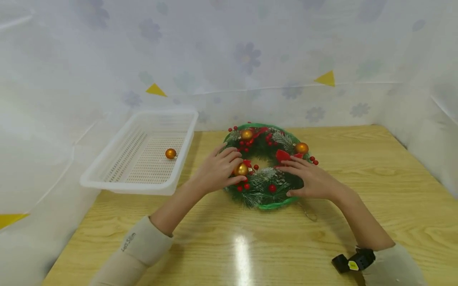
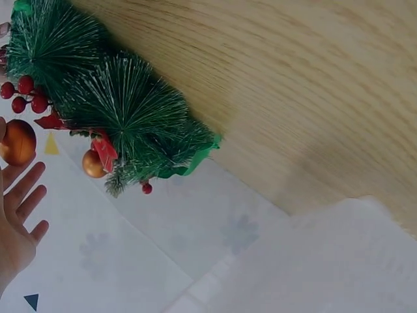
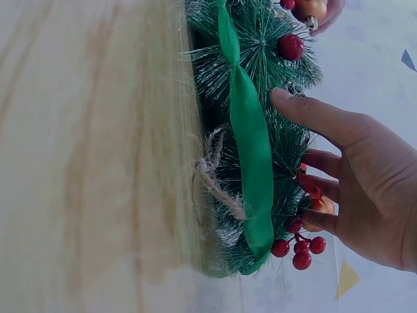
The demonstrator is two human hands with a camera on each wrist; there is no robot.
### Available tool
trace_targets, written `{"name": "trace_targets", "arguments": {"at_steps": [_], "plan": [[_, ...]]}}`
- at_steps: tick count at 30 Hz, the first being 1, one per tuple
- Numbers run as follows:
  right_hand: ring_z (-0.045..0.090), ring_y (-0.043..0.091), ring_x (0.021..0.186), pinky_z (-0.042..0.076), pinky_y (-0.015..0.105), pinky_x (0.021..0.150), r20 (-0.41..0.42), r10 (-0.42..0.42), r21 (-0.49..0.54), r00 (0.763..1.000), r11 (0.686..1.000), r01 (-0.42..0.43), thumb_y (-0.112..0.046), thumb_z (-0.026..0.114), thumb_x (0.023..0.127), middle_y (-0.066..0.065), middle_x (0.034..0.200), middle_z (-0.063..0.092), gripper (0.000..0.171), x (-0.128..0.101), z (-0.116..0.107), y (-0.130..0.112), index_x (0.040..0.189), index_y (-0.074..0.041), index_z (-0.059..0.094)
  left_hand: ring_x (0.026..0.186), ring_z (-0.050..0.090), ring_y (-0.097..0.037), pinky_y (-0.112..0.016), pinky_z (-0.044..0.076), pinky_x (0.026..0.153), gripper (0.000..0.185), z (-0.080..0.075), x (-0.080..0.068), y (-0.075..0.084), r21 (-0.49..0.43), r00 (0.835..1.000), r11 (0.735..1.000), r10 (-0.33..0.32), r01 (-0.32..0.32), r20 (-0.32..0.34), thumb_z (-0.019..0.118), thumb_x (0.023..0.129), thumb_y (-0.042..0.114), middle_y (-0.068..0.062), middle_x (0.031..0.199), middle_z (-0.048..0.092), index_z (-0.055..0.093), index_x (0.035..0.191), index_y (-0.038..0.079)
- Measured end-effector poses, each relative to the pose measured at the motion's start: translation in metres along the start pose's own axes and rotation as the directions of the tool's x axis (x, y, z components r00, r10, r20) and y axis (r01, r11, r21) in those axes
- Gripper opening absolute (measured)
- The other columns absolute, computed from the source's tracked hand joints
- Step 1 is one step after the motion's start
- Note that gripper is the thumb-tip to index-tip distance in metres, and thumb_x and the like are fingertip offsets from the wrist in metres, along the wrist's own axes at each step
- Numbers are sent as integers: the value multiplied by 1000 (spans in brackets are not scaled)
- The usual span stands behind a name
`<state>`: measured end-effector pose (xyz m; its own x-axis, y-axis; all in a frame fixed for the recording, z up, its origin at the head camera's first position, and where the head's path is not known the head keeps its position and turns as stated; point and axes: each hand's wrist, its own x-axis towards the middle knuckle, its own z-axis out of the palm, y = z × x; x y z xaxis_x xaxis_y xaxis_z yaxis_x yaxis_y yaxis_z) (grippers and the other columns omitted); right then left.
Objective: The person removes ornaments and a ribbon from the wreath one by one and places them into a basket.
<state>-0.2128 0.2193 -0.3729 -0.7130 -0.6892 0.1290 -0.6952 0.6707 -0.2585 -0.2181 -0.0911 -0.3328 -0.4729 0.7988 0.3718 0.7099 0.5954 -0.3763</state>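
A green pine wreath (image 1: 266, 186) with red berries, a red bow and gold balls lies on the wooden table (image 1: 250, 246). My left hand (image 1: 230, 169) reaches onto its left side and pinches a gold ball (image 1: 241, 169) between thumb and forefinger. In the left wrist view that ball (image 2: 16, 140) sits at the fingertips of the left hand (image 2: 23, 202), whose other fingers are straight. My right hand (image 1: 295, 178) rests flat on the wreath's right side, fingers spread. From the right wrist, the right hand (image 3: 326, 169) has its thumb against the wreath (image 3: 260, 59) by the green ribbon (image 3: 251, 150).
A white slotted plastic basket (image 1: 107, 174) stands at the table's left, with one gold ball (image 1: 170, 153) inside. A twine loop (image 1: 307, 212) trails from the wreath toward me. Translucent flowered sheets wall in the table on three sides. Bare wood lies in front and to the right.
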Motion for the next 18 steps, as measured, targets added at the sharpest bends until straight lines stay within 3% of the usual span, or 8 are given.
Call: {"name": "trace_targets", "arguments": {"at_steps": [18], "plan": [[19,41,131,27,62,96,8,-7,7,1000,1000,7,-38,72,78,15,143,32,72,1,-1,0,138,-11,43,115,47,-25,-40,13,109,47,-11,18,3,-13,997,1000,-8,7,-80,57,86,51,-6,113,60,65,105,9]]}}
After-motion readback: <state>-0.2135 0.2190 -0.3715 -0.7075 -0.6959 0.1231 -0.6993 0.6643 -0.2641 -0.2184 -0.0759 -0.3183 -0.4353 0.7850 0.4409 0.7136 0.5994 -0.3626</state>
